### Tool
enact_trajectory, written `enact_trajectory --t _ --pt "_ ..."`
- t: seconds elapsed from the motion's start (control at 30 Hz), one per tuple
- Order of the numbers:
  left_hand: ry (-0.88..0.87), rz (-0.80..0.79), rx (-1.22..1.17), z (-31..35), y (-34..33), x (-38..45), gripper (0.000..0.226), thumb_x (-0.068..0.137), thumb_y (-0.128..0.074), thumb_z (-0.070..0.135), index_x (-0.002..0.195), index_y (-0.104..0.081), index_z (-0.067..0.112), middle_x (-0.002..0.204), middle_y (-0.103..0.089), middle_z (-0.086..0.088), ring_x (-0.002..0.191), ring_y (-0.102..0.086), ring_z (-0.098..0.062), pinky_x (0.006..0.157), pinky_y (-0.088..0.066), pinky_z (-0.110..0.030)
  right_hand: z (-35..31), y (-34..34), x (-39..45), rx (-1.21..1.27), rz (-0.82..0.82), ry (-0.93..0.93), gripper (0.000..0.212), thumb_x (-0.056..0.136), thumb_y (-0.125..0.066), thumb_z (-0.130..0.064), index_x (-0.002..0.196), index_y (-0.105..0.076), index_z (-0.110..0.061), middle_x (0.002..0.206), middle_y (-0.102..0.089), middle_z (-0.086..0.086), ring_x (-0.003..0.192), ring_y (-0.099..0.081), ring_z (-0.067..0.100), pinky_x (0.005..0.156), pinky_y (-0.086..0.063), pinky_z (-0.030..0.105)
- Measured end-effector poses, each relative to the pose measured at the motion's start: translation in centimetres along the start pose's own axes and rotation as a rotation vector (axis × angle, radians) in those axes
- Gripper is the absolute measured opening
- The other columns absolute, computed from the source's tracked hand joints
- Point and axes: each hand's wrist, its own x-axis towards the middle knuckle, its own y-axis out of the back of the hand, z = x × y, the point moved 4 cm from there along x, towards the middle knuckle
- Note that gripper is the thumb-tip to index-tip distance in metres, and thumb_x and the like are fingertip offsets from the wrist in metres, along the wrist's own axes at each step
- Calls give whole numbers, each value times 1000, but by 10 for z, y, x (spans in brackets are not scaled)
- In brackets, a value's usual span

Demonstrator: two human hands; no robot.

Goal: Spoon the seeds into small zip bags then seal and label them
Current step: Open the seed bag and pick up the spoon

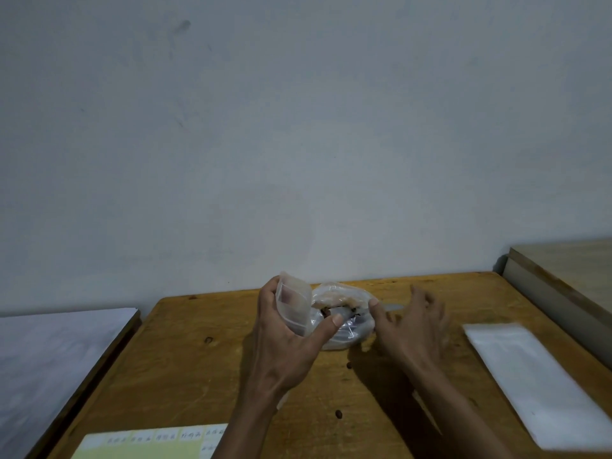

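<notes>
Between left hand thumb and fingers, zip bag

The table is warm honey-brown wood with dark knots, set against a pale grey-blue wall. The small zip bag is clear and frosted, the seeds dark brown (nearly black). The label sheet is pale yellow with white stickers; the bag stack is milky white.

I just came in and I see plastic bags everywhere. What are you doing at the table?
A person is packing seeds. The left hand holds a small zip bag upright over the wooden table. The right hand, fingers spread, reaches toward a bigger clear bag of dark seeds lying behind it. A stack of empty bags waits on the right, and a label sheet lies at the near edge. No spoon shows clearly.
</notes>
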Motion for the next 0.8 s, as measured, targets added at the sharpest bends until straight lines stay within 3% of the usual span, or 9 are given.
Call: enact_trajectory --t 0.07,0.17,0.3,0.37,0.47,0.53,0.67,0.73,0.8 --pt "-9 -13 -11 6 0 0 117 54 -83 74 149 -23 39 138 -40 14 111 -49 -1 74 -43 -10 -26 18 -14 137 42 218 52 83 -62 -65 126 -60 -37 138 -51 0 133 -40 23 111 -35 52" --pt "-34 -40 2 8 -4 2 116 57 -89 60 148 -21 37 144 -37 9 126 -47 -11 82 -49 -13 -69 27 -33 200 -223 404 36 69 -55 -82 79 -68 -50 115 -60 -20 120 -51 12 101 -44 55" --pt "-46 -71 35 10 -2 3 127 57 -97 38 153 -16 24 151 -31 2 133 -41 -14 81 -46 -7 -105 22 -38 -30 -394 485 35 84 -62 -64 85 -78 -34 125 -62 -19 124 -49 10 107 -33 47" --pt "-33 -84 34 11 2 2 133 51 -98 44 153 -14 28 149 -29 6 130 -39 -10 74 -45 -4 -111 23 -37 -48 -348 536 29 92 -62 -52 84 -78 -30 126 -65 -15 122 -52 10 106 -32 44" --pt "-15 -91 -15 10 10 -1 132 39 -94 58 146 -18 41 140 -35 8 124 -46 -11 80 -50 -12 -111 21 -35 -89 -282 582 31 96 -60 -43 78 -74 -24 110 -71 -9 103 -61 13 98 -44 45" --pt "11 -133 -74 11 14 -3 121 46 -93 57 144 -25 41 136 -40 8 118 -52 -8 76 -55 -17 -109 23 -32 -162 -225 622 31 98 -59 -41 81 -74 -20 106 -70 -5 95 -62 15 90 -51 46" --pt "-8 -180 -212 17 21 -1 61 72 -75 54 126 -54 38 123 -57 7 110 -62 -6 75 -61 -26 -108 31 -22 -152 -235 639 32 98 -57 -44 84 -73 -21 92 -70 -9 82 -63 10 77 -57 42" --pt "6 -151 -278 18 23 2 51 71 -77 56 114 -63 33 114 -65 6 105 -67 -16 79 -64 -43 -105 33 -17 57 -297 553 36 98 -56 -46 80 -73 -20 75 -69 -11 71 -64 5 71 -57 37" --pt "25 -36 -352 21 29 5 45 69 -81 47 103 -67 21 100 -72 3 93 -72 -17 76 -64 -44 -102 33 -17 371 -444 447 43 98 -53 -51 84 -75 -16 78 -74 -4 75 -69 11 72 -56 37"
